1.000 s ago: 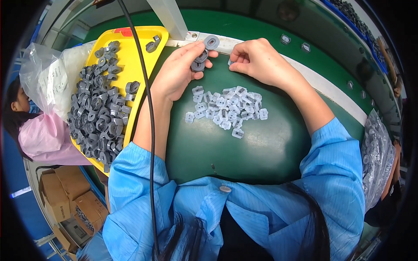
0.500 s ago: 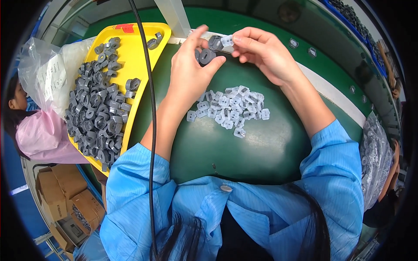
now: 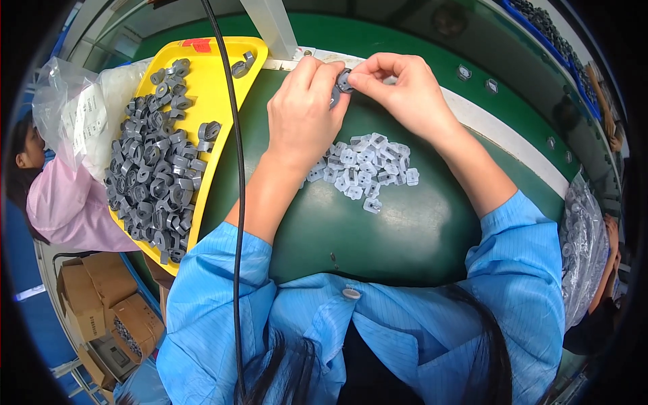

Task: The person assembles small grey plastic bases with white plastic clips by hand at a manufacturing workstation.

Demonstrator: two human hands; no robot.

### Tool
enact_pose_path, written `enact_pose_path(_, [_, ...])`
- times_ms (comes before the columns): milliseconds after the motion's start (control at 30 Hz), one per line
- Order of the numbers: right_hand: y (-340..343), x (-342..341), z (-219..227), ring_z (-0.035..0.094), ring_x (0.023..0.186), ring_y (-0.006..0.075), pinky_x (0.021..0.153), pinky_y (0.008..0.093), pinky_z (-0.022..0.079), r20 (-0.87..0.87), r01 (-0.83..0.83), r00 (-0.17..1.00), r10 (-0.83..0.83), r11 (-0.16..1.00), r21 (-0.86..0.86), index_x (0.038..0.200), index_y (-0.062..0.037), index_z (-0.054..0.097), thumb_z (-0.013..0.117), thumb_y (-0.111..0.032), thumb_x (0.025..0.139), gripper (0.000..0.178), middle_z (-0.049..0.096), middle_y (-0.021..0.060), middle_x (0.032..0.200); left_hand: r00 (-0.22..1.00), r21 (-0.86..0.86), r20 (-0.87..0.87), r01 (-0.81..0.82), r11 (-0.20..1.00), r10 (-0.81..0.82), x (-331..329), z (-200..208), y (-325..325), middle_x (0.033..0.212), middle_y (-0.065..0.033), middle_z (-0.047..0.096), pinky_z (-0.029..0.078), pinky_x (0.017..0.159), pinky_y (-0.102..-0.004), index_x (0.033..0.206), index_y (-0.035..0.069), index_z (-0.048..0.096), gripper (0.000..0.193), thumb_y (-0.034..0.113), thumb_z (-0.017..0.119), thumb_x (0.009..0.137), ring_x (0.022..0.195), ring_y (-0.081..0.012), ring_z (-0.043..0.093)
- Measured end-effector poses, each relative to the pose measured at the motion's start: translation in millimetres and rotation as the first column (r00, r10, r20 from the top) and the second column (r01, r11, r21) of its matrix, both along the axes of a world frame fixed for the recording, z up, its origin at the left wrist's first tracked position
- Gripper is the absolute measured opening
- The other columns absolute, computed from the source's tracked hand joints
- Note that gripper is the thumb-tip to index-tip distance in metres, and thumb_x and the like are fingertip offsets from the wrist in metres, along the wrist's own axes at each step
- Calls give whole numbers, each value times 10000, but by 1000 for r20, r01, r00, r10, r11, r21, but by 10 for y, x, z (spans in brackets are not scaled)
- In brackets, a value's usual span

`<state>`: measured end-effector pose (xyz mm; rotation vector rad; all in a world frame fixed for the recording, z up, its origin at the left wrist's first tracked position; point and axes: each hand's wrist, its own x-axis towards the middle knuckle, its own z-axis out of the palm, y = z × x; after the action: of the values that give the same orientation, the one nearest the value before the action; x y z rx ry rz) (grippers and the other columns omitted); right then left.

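Nearest, blue sleeves (image 3: 216, 297) rest at the edge of the green bench (image 3: 378, 236). Beyond lies a heap of pale clips (image 3: 364, 170), with a yellow tray (image 3: 216, 88) of grey cores to the left. Farthest, the left hand (image 3: 302, 118) and right hand (image 3: 399, 94) meet, fingertips pinched together on one grey core (image 3: 343, 81). Best keep it steady with the left while the right aligns it squarely, pressing lightly.

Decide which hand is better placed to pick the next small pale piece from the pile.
Right hand: the pale pieces lie directly beneath its wrist. The left hand sits nearer the yellow tray.
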<state>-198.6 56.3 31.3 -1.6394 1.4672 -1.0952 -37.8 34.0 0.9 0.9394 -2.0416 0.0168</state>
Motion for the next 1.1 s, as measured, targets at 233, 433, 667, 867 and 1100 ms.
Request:
enact_pose_path(233, [-21, 5, -116, 605, 702, 142, 664, 294, 493, 55, 24, 998, -12, 976, -215, 759, 4, 644, 737, -151, 736, 182, 639, 69, 712, 998, 14, -56, -20, 1000, 21, -37, -5, 9, 867, -57, 559, 518, 598, -338, 952, 76, 609, 320, 65, 736, 658, 717, -247, 616])
enact_pose_path(433, [-75, -85, -132, 611, 744, 104, 641, 198, 488, 585, -209, 806, 94, 969, 133, 951, -42, 639, 720, -172, 808, 210, 667, 51, 902, 997, -20, -78, 27, 999, -29, -74, 19, 45, 849, -44, 548, 514, 590, -322, 950, 88, 609, 317, 61, 737, 662, 716, -227, 614])
enact_pose_path(667, [-155, -280, -68, 627, 740, 99, 689, 214, 521, 534, -385, 824, 189, 879, 282, 938, -6, 647, 694, -118, 802, 182, 668, 62, 850, 982, 85, -58, 184, 979, -179, 2, 54, 29, 839, -45, 598, 515, 616, -309, 955, 98, 634, 311, 87, 763, 673, 727, -220, 621])
enact_pose_path(867, [-128, -339, 63, 625, 692, 110, 660, 228, 519, 278, -417, 899, 339, 858, 301, 931, 18, 647, 693, -66, 768, 189, 663, 64, 774, 931, 245, -40, 360, 900, -362, 100, 97, -30, 830, -76, 661, 531, 621, -321, 965, 95, 621, 314, 90, 759, 683, 727, -258, 649])
enact_pose_path(1100, [-60, -214, 76, 646, 713, 129, 674, 240, 532, 145, -247, 964, 222, 950, 189, 958, 52, 636, 677, -57, 792, 203, 673, 98, 793, 911, 508, -308, 401, 762, -274, 117, 204, 20, 878, -45, 659, 494, 688, -233, 1022, 38, 620, 309, 64, 754, 745, 773, -96, 615])
